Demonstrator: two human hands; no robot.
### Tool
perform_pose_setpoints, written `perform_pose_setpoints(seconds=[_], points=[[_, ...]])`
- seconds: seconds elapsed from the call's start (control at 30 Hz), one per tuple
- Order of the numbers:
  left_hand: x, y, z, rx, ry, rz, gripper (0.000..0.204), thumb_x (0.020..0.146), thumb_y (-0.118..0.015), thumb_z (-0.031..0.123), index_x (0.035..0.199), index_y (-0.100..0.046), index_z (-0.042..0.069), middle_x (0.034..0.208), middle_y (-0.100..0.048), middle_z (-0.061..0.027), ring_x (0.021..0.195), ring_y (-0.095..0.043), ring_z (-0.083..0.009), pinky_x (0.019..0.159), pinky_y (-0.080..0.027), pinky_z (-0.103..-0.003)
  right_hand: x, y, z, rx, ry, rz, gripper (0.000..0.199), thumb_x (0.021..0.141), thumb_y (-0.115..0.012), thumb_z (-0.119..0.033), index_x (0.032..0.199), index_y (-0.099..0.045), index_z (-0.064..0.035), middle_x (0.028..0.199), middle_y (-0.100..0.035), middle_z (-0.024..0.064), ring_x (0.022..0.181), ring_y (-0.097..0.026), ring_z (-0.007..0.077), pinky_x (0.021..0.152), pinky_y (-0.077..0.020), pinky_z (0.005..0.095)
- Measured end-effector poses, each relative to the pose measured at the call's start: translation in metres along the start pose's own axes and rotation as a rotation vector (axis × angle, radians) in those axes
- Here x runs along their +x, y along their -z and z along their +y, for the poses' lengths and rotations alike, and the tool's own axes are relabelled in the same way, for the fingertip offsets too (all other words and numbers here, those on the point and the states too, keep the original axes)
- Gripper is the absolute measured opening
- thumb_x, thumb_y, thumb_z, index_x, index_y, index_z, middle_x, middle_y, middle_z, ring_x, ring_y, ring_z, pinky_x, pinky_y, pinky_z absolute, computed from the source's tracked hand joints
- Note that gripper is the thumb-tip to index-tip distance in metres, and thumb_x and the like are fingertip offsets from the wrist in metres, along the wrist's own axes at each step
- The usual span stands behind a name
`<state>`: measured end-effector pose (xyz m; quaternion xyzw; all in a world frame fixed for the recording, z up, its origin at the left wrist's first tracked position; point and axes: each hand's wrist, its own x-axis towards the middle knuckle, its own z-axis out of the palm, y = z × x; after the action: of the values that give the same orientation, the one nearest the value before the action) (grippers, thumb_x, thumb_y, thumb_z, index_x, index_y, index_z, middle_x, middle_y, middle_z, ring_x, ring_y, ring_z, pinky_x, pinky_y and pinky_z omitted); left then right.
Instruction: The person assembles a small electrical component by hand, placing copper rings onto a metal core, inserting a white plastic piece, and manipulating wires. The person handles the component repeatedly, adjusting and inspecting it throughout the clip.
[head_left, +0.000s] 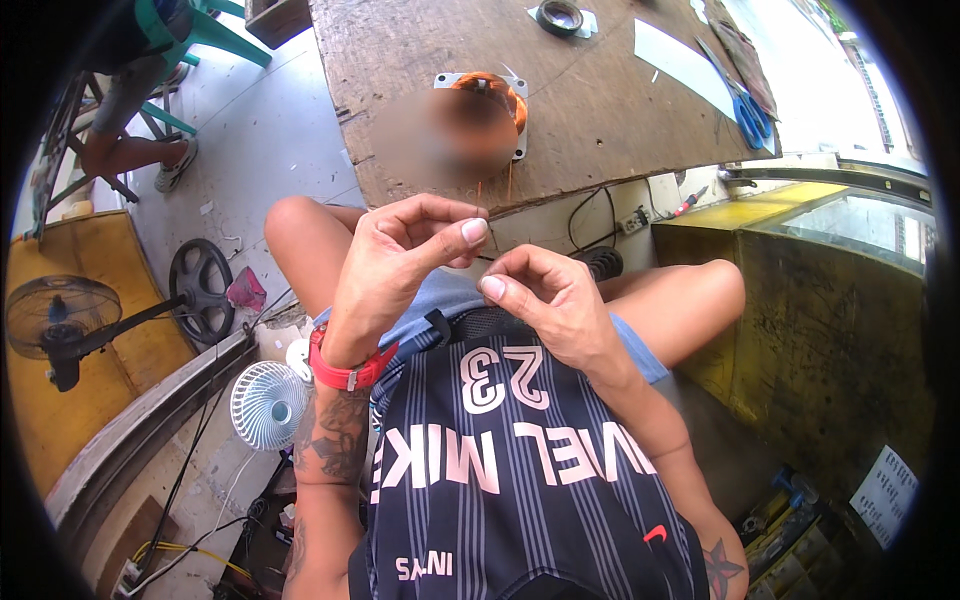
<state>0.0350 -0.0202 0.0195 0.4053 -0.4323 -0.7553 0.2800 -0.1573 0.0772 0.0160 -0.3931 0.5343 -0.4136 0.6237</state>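
My left hand (415, 250), with a red watch on its wrist, is raised over my lap just off the table's near edge. Its thumb and forefinger are pinched on a thin copper wire (479, 193) that runs down from the table's edge. Beside it and slightly lower, my right hand (550, 290) is closed in a pinch too; what lies between its fingertips is too small to make out. Beyond the hands, on the table, sits a motor stator (518, 108) with orange copper windings and light metal corners. A blurred patch hides its near left part.
The wooden table (400, 60) bears a roll of black tape (559, 17), white paper (680, 65) and blue-handled scissors (750, 115). At the right stands a yellow cabinet (800, 230). A small white fan (270, 405) and a black fan (63, 315) are on the left. Another person's leg (130, 155) shows far left.
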Motion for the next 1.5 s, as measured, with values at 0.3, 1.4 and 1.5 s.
perform_pose_setpoints(seconds=[0.3, 1.4, 1.5], points=[[-0.002, 0.001, 0.01, 0.053, 0.08, -0.022, 0.032, 0.1, -0.077, 0.022, 0.118, -0.072, -0.004, 0.097, -0.076, -0.0076, 0.088, -0.071, -0.0116, 0.079, -0.058, -0.027, -0.011, 0.007, -0.001, 0.048, -0.012, 0.042, 0.024, 0.1, -0.076, -0.023, 0.101, -0.072, 0.0013, 0.091, -0.073, 0.0022, 0.089, -0.065, 0.0085, 0.085, -0.0535, 0.0276], [-0.011, 0.002, 0.031, 0.53, -0.192, 0.108, 0.025, 0.107, -0.052, 0.009, 0.119, -0.071, -0.003, 0.088, -0.063, 0.0013, 0.08, -0.057, -0.0067, 0.072, -0.047, -0.023, 0.033, 0.02, -0.036, 0.578, -0.259, 0.033, 0.029, 0.111, -0.057, -0.024, 0.132, -0.062, -0.005, 0.08, -0.064, -0.0022, 0.07, -0.062, 0.0075, 0.062, -0.0525, 0.0246], [0.007, 0.018, 0.037, 0.586, -0.257, 0.167, 0.021, 0.106, -0.053, 0.007, 0.113, -0.072, -0.002, 0.094, -0.068, -0.0016, 0.085, -0.06, -0.0082, 0.076, -0.049, -0.024, 0.04, 0.022, -0.045, 0.665, -0.267, -0.018, 0.023, 0.109, -0.055, -0.019, 0.127, -0.059, -0.0041, 0.07, -0.053, -0.0049, 0.058, -0.051, 0.0061, 0.054, -0.0426, 0.0238]])
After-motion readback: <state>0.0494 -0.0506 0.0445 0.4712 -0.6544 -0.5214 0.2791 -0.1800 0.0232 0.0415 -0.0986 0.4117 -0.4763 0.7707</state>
